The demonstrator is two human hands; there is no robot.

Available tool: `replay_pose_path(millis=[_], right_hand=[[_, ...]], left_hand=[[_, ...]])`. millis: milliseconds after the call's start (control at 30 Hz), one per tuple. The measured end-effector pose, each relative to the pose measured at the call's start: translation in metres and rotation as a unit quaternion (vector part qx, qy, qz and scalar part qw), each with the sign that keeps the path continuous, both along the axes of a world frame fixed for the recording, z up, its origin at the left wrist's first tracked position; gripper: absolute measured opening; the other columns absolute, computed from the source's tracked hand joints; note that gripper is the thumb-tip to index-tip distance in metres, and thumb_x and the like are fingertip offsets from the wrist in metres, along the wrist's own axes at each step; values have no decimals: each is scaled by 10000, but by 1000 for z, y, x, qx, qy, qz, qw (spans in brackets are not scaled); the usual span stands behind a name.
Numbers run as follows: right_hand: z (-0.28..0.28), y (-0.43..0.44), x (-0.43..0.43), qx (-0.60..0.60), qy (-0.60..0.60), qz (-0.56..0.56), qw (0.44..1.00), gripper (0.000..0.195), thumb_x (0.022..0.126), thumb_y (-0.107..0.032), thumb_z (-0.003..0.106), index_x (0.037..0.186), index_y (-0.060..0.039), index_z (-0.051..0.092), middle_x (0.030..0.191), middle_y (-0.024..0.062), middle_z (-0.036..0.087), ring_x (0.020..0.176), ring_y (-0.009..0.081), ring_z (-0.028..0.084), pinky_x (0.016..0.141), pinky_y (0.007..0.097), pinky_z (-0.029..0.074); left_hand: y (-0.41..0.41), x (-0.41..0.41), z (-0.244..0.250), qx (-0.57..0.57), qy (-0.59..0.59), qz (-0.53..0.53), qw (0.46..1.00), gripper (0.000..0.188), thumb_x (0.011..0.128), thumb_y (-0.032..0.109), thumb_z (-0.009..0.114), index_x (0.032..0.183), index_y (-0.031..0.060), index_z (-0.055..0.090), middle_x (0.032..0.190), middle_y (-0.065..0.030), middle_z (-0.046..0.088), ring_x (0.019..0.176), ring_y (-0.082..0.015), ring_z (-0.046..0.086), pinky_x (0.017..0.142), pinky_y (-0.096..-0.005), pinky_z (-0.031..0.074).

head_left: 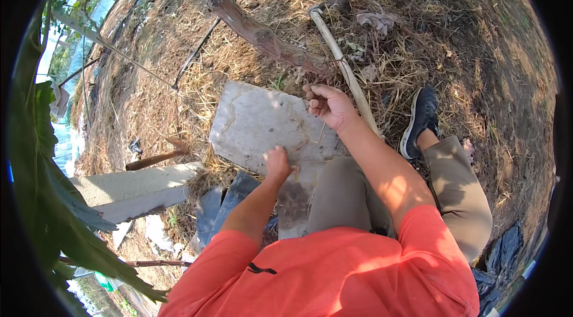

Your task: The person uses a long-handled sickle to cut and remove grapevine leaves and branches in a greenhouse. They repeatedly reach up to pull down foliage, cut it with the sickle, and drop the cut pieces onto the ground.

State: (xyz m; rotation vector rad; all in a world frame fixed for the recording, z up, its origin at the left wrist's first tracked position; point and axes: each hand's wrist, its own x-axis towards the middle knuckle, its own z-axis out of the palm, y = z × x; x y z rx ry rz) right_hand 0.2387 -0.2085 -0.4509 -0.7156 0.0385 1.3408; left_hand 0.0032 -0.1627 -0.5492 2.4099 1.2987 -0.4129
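Observation:
A flat grey concrete slab [259,124] lies on the ground in front of me, with bits of straw and dirt on its face. Near its lower edge, my left hand [278,165] rests against the slab, fingers curled under and thumb out. Above the slab's right corner is my right hand [329,104], its fingers bent in; whether they pinch something small is unclear. Just beyond that hand runs the pale wooden handle [344,66] of a hoe-like tool, whose dark metal head [336,2] lies on the straw. A second slab piece [295,205] sits beside my knee.
A leaning vine trunk [264,41] rises just past the slab. On the left lie a concrete post [138,187] and a rusty metal tool [156,158]. A black hose [210,30] crosses the straw-covered soil. Large green leaves [49,182] hang close by on the left.

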Motion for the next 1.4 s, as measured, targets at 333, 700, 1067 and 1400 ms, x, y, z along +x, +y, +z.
replay_pose_path(millis=[333, 700, 1067, 1400], right_hand=[[54, 13, -13, 164, 147, -27, 975, 272, 868, -195, 525, 1044, -3, 603, 823, 50, 640, 583, 130, 495, 570, 296, 413], [51, 27, -18, 150, 191, -95, 965, 242, 818, -174, 498, 908, 21, 609, 752, 80, 611, 542, 148, 475, 560, 303, 377], [52, 31, -17, 106, 211, -106, 966, 156, 790, -114, 530, 881, -3, 592, 702, 57, 585, 479, 128, 449, 523, 290, 369], [32, 26, -52, -50, 55, 14, 997, 100, 801, -119, 529, 790, -30, 574, 624, 22, 557, 449, 107, 458, 493, 285, 396]], left_hand=[[1, -2, -9, 0, -10, 6, 1000, 757, 460, 266, 898, 1000, -11, 445, 990, -230, 542, 967, -387, 540, 813, -437, 449], [1, 1, -2, -10, -2, 5, 1000, 748, 475, 250, 902, 1004, -17, 445, 1023, -228, 530, 965, -368, 558, 773, -418, 491], [-1, 3, -1, -11, 13, 14, 1000, 758, 487, 267, 900, 1025, -6, 441, 1032, -224, 530, 976, -377, 555, 788, -422, 492], [0, 6, 8, -21, 24, 17, 999, 736, 506, 253, 891, 1034, -3, 447, 1068, -219, 521, 1000, -370, 548, 811, -415, 483]])
